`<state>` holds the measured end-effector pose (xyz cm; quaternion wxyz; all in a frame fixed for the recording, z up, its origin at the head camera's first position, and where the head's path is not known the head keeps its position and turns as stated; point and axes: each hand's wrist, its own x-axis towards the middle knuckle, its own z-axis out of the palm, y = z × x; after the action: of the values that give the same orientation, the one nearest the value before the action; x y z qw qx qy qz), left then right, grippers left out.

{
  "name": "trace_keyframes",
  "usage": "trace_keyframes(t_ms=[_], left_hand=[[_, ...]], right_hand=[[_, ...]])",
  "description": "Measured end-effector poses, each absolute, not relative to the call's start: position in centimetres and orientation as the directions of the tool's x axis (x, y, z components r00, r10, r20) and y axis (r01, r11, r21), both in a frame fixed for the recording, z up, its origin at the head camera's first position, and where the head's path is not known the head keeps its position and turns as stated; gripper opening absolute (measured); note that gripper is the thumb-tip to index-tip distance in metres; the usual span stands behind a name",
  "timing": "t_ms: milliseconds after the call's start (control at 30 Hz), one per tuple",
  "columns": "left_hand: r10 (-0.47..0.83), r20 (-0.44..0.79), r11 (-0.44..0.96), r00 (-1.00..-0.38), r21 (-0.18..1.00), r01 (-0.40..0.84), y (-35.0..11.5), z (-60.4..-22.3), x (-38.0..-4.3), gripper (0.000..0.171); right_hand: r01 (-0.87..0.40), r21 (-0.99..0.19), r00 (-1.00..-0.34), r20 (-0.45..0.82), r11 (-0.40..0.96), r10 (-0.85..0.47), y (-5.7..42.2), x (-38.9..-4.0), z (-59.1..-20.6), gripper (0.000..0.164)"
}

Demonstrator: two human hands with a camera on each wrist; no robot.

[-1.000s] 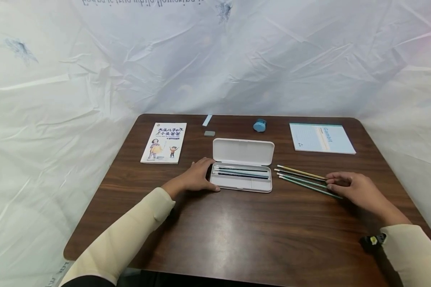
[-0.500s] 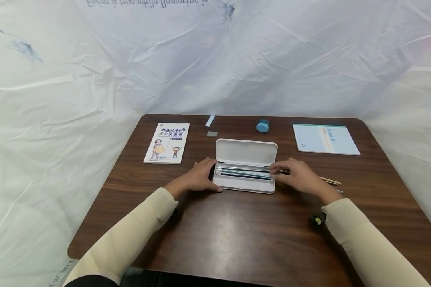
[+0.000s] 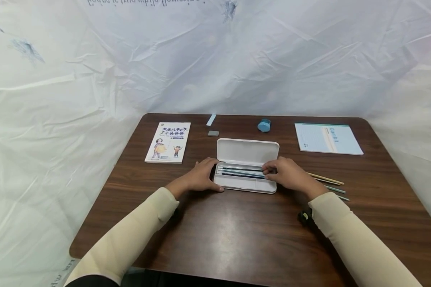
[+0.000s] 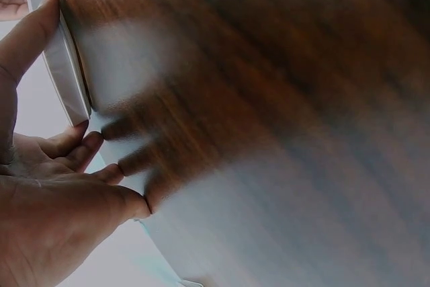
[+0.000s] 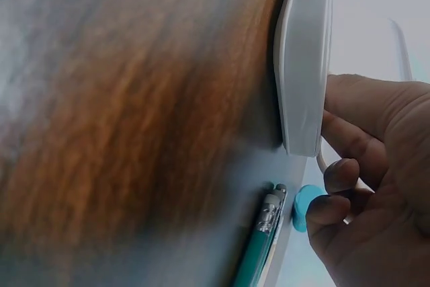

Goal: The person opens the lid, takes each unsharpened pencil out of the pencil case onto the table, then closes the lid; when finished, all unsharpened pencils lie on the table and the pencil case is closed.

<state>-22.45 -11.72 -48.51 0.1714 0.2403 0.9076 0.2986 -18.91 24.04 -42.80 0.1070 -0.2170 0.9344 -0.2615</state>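
A white pencil case (image 3: 237, 184) lies with its lid raised in the middle of the table. Several pencils (image 3: 238, 172) rest in its long compartment. At the case's left end, my left hand (image 3: 199, 176) holds it, thumb on the front edge and fingers at the back corner. My right hand (image 3: 289, 174) reaches over the right end, thumb and forefinger at the pencils. In the right wrist view, the case wall (image 5: 306, 65) hides those fingertips, so a grip on the pencils cannot be made out. Its other fingers (image 5: 329, 213) are curled.
Several loose pencils (image 3: 327, 178) lie right of the case, partly behind my right forearm. Toward the back are a picture-covered book (image 3: 167, 142), a grey eraser (image 3: 213, 133), a pale blue strip (image 3: 211, 120), a small round blue object (image 3: 263, 126) and a light blue notebook (image 3: 328, 138).
My right hand has left the loose pencils on the table and moved left, over the case's right end and onto the pencils inside. The left hand stays on the case.
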Motion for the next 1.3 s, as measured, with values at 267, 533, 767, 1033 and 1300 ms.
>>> trace_keyframes(t_ms=[267,533,767,1033,1300], left_hand=[[0.536,-0.176,0.712,-0.826,0.62,0.331,-11.6,-48.1,-22.3,0.102],[0.545,-0.172,0.706,-0.821,0.623,0.338,-11.5,-47.5,-21.8,0.104],[0.536,-0.174,0.709,-0.826,0.624,0.329,-11.6,-48.2,-22.2,0.103],[0.539,-0.167,0.705,-0.826,0.626,0.333,-11.5,-48.2,-22.2,0.103],[0.548,-0.166,0.702,-0.82,0.624,0.343,-11.4,-47.1,-21.7,0.102]], right_hand=[[-0.381,-0.463,-0.879,-0.087,0.8,-0.469,23.3,-19.1,-42.7,0.021],[-0.322,-0.535,-0.891,-0.108,0.781,-0.441,23.4,-19.1,-42.9,0.018],[-0.306,-0.567,-0.894,-0.106,0.765,-0.436,23.6,-19.2,-43.1,0.018],[-0.302,-0.58,-0.894,-0.102,0.756,-0.435,23.9,-19.1,-43.3,0.018],[-0.339,-0.564,-0.881,-0.09,0.753,-0.464,23.8,-19.4,-43.1,0.016]])
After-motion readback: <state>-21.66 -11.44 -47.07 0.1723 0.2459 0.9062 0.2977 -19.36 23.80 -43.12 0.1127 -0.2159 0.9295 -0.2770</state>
